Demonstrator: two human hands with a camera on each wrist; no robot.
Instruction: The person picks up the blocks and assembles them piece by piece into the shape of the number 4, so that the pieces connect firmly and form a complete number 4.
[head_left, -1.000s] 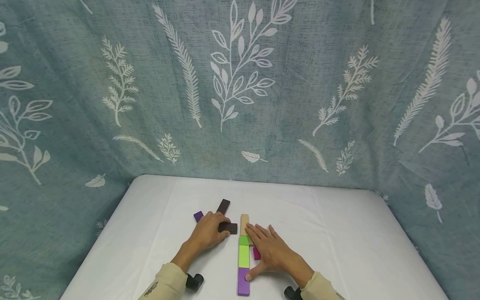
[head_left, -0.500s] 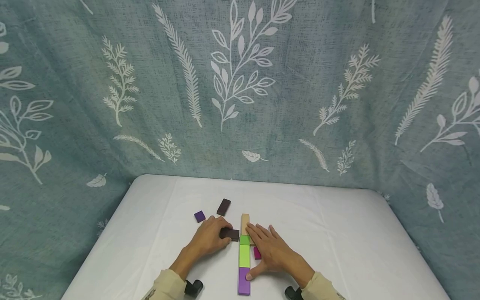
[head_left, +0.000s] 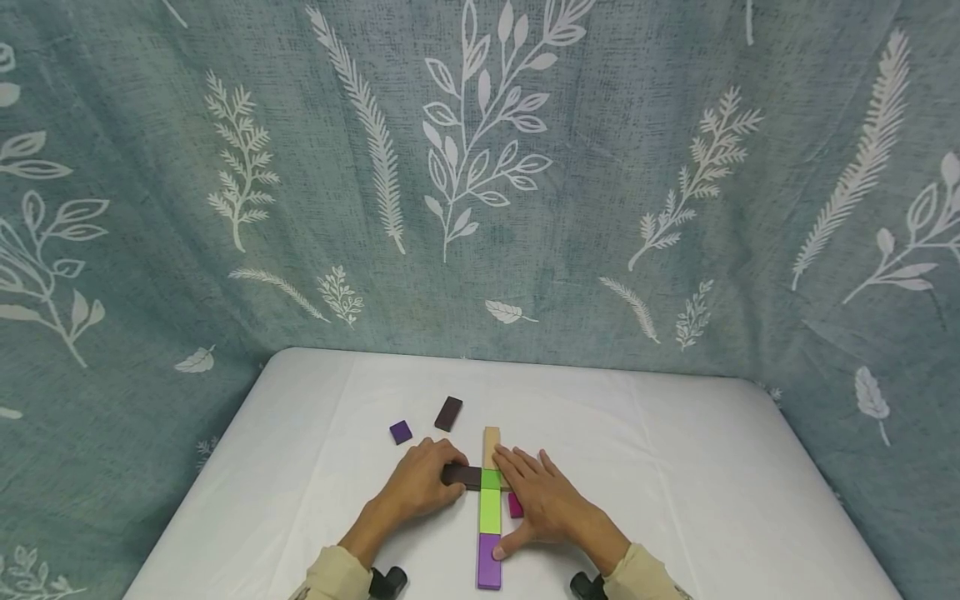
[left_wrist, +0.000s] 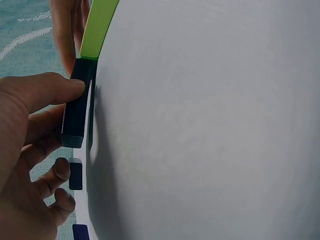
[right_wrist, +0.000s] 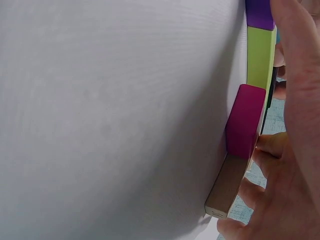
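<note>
My left hand (head_left: 425, 482) pinches a dark brown block (left_wrist: 79, 107) between thumb and fingers, its far end against the green square block (head_left: 491, 479). That block sits in a column with a tan block (head_left: 491, 446) above it, a lime block (head_left: 490, 511) below and a purple block (head_left: 488, 571) nearest me. With fingers straight and spread, my right hand (head_left: 546, 505) lies over the column's right side, fingertips by the tan block and thumb on the purple one. Under its palm show a magenta block (right_wrist: 245, 120) and a wooden block (right_wrist: 227, 185), partly hidden in the head view.
A second dark brown block (head_left: 448, 414) and a small dark purple square block (head_left: 401, 432) lie loose beyond my left hand. The white-covered table (head_left: 675, 467) meets a leaf-patterned teal cloth (head_left: 420, 317) at its back and sides.
My left hand has brought the dark brown block toward me and slightly right, from a gap beside the column to contact with the green block. The right hand stays in place.
</note>
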